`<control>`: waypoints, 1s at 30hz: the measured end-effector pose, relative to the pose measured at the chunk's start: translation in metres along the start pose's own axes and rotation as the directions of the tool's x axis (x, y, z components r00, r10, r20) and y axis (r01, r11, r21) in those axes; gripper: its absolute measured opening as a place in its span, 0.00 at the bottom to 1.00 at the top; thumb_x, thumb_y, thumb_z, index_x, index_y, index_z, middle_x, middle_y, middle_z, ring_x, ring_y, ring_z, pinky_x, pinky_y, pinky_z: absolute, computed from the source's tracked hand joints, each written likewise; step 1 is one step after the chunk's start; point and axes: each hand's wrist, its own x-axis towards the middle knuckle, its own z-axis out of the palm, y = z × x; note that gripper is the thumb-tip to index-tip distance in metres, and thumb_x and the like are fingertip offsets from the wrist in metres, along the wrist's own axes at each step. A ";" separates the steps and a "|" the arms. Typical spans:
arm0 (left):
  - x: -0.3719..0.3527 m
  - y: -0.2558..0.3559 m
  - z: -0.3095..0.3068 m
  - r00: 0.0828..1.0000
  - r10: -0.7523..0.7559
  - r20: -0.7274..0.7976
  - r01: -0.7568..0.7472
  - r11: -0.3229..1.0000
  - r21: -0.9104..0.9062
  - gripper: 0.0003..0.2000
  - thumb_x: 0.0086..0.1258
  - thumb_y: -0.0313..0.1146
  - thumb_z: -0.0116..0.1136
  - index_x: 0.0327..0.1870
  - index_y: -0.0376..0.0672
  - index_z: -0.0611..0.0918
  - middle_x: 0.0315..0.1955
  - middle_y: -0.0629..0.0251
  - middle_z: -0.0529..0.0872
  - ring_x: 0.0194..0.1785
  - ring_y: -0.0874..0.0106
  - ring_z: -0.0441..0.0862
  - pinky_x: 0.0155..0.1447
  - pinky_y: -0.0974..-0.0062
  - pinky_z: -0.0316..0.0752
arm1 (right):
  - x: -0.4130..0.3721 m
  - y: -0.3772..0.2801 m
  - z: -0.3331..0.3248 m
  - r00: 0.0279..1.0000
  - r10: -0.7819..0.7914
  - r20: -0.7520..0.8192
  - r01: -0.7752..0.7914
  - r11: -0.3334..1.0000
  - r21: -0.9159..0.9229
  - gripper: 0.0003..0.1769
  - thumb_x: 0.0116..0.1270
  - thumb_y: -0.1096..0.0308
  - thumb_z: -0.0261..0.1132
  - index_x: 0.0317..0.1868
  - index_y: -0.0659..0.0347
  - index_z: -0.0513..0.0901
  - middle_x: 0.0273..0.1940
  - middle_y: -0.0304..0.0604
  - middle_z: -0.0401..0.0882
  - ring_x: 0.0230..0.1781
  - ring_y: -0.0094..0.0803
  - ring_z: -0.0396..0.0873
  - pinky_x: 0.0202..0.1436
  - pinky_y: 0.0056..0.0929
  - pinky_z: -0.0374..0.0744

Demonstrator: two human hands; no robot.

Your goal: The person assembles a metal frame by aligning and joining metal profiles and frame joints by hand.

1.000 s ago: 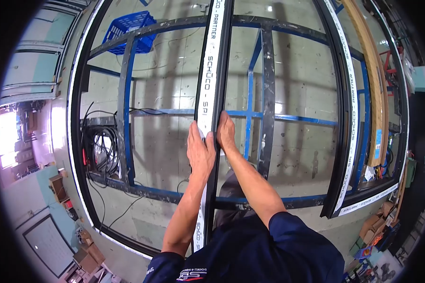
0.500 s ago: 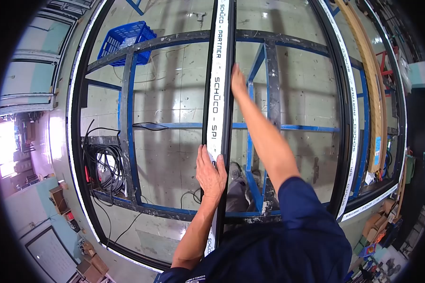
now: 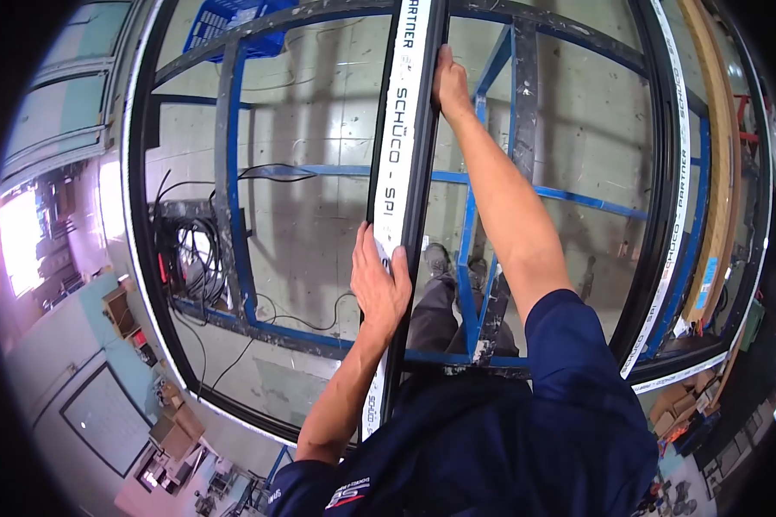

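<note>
A long window-frame bar [image 3: 388, 185], black-edged with white printed protective film, runs down the middle of the view. My left hand [image 3: 379, 289] lies across the nearer part of the bar, fingers along its left edge and thumb at the right, gripping it. Farther up, my right hand [image 3: 452, 86] holds the bar's right edge; some fingertips are hidden behind it. The bar spans the large black outer frame [image 3: 131, 172], which rests on a blue and black metal stand [image 3: 233, 172].
A blue plastic basket [image 3: 272, 39] is on the floor beyond the stand. Coiled black cable [image 3: 194, 263] hangs at the left, with loose ends trailing. Wooden boards [image 3: 717, 172] lie along the right side. Cardboard boxes [image 3: 677, 405] stand at lower right.
My view has shifted, so the basket and stand appear higher in the picture. Both hands stay on the bar in nearly the same places, and more of my legs shows below.
</note>
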 end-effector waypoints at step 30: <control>0.000 0.002 -0.002 1.000 0.016 -0.018 -0.016 1.000 0.026 0.29 0.76 0.38 0.56 0.72 0.28 0.69 0.70 0.39 0.73 0.69 0.41 0.73 0.71 0.50 0.70 | 0.065 -0.001 0.010 0.995 0.101 0.014 -0.101 0.995 -0.009 0.50 0.83 0.34 0.38 0.48 0.82 0.85 0.49 0.78 0.83 0.60 0.71 0.80 0.65 0.53 0.76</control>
